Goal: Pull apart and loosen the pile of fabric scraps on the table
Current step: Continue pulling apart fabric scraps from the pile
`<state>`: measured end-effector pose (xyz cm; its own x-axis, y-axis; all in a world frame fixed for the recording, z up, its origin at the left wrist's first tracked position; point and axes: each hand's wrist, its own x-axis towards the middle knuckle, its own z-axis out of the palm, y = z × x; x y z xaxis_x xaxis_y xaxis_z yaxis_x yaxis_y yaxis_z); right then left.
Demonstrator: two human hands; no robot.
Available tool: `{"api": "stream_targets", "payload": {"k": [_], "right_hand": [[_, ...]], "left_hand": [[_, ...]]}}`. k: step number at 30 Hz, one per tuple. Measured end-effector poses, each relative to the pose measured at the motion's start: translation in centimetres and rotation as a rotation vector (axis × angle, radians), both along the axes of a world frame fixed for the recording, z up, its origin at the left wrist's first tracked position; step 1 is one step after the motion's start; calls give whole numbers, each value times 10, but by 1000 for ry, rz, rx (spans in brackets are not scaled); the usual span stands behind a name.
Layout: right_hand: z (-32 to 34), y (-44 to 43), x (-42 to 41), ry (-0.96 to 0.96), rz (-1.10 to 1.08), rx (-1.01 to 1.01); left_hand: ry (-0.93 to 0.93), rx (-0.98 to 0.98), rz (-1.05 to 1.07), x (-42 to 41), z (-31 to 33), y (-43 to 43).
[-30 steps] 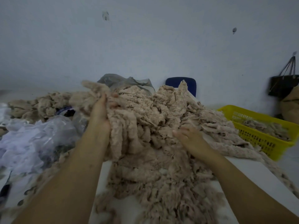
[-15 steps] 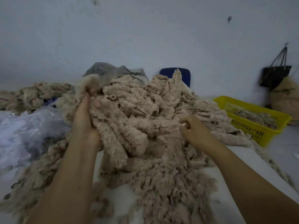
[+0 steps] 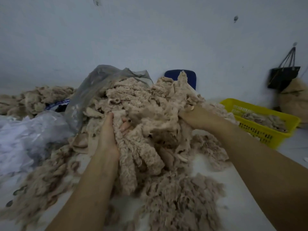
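Observation:
A big heap of beige, fuzzy fabric scraps [image 3: 150, 110] covers the middle of the white table [image 3: 241, 197]. My left hand [image 3: 108, 130] digs into the heap's left side, its fingers curled round a hanging bunch of scraps. My right hand [image 3: 195, 117] grips a clump at the heap's right side, with the fingertips buried in the fabric. Between the two hands a lifted mass of scraps hangs down toward me. Loose scraps lie spread over the table in front.
A yellow plastic basket [image 3: 266, 130] holding scraps stands at the right. Clear and grey plastic bags [image 3: 30, 134] lie at the left and behind the heap. A second scrap heap [image 3: 33, 99] sits far left. A blue chair back [image 3: 191, 79] and a black bag [image 3: 283, 77] are by the wall.
My left hand has dropped lower into the heap. My right hand has moved right and farther away, pulling its clump outward. The mass between the hands is stretched wider.

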<state>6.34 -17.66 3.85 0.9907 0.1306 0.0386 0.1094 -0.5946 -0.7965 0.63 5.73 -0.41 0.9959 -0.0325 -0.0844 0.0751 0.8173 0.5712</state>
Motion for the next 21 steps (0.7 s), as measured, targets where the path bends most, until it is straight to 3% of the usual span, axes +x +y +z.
{"api": "stream_targets", "payload": {"k": [5,8,11,13,17,19,21], "right_hand": [[12,1,-5,63,5,219],[19,7,-7,77,22,463],[27,21,-11,55,38,493],[27,32,-16,-50,60,402],[9,57,-45,-300,263,-76],[-7,63,-56,-362,359,-223],[-20,62,-62,-361,370,-222]], "left_hand": [[93,-31,-17,-2,-3,-6],[148,27,-101,-7,1,-15],[143,34,-222,-13,3,-26],[110,45,-296,-16,5,-35],[66,191,-355,-15,1,-44],[67,115,-309,-12,3,-39],[74,-11,-199,-7,2,-33]]}}
